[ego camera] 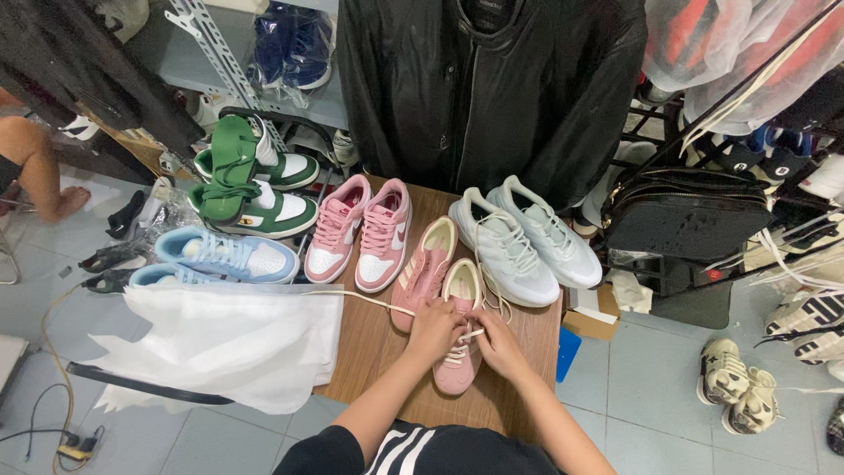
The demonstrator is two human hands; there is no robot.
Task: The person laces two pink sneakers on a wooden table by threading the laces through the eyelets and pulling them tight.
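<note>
My left hand (434, 328) and right hand (498, 343) pinch the cream laces over the near dusty-pink suede shoe (461, 343) on the brown wooden table (519, 400). Its twin (423, 268) lies just beside it on the left. Far right sit pale grey mesh trainers (523, 246); far left, pink-and-white leather sneakers (360, 233).

Dusty-pink suede shoe (459, 352), cream laces (387, 303), flat on wooden table, toe pointing toward viewer

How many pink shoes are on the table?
4. Two pink-and-white shoes stand side by side at the back, one dusty-pink shoe lies beside them, and its mate sits between the two hands.
</note>
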